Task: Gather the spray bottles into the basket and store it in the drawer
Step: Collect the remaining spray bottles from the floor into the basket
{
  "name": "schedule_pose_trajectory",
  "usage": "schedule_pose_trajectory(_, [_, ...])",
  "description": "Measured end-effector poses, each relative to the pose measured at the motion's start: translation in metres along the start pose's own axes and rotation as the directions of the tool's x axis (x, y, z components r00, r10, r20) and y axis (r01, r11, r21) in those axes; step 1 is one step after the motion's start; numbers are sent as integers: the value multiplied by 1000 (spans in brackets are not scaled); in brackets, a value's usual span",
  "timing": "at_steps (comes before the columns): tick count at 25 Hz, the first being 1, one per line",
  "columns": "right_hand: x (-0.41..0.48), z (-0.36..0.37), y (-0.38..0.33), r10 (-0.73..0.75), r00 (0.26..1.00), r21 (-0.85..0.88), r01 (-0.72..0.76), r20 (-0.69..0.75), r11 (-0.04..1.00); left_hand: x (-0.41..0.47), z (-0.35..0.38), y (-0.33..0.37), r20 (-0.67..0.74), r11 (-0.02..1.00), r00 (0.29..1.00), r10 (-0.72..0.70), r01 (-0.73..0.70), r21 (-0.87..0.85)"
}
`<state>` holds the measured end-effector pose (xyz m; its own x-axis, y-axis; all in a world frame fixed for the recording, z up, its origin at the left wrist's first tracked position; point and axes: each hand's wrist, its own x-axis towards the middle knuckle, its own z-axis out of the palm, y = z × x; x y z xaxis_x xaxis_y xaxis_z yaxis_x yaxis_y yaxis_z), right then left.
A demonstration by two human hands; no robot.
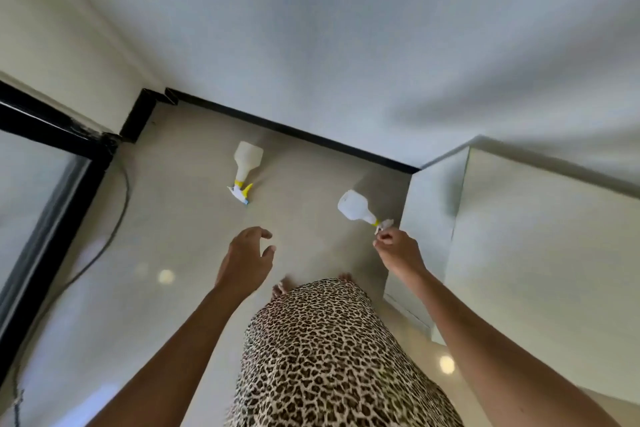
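Note:
Two white spray bottles with yellow collars are in view over the beige floor. One spray bottle (245,167) lies on the floor near the back wall, its nozzle pointing toward me. The other spray bottle (356,207) is off the floor, held by its trigger head in my right hand (398,248), body pointing away. My left hand (246,258) hovers open, fingers curled and apart, a short way in front of the lying bottle without touching it. No basket or drawer is visible.
A white cabinet (519,236) stands at the right, close to my right arm. A black skirting (294,130) runs along the back wall. A black-framed glass door (52,184) and a loose cable (114,225) are at the left.

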<state>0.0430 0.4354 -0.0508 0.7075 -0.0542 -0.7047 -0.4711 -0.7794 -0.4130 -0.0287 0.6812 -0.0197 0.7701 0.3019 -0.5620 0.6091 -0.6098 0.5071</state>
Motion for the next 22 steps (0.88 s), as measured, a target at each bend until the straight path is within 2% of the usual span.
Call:
schedule_pose_trajectory(3, [67,50,26,47,998,-81,-44,36,996,76,40,-41,4,999,999,-45,45,15])
schedule_pose_trajectory(7, [164,108,77,40,998,-234,-26,56,972,171,106,-106,-15,987,988,-152,152,47])
schedule_pose_trajectory(12, [284,157,144,-36,985,-362,-29,-171,932,275,187,-178,-99,966,963,-250,255,45])
schedule_pose_trajectory(15, [328,186,174,-38,973,-339,-42,-226,940,324,212,-211,-227,968,961,-161,198,153])
schedule_pose_trajectory(17, [343,201,185,-74,957,-305,-16,-281,952,352,216,-223,-345,963,931,-119,194,189])
schedule_pose_trajectory(19, [353,209,190,-128,928,-301,18,-349,954,377,212,-231,-434,963,887,-158,236,131])
schedule_pose_trajectory(22, [359,215,189,-145,888,-292,12,-436,956,401,211,-240,-459,962,856,-236,273,15])
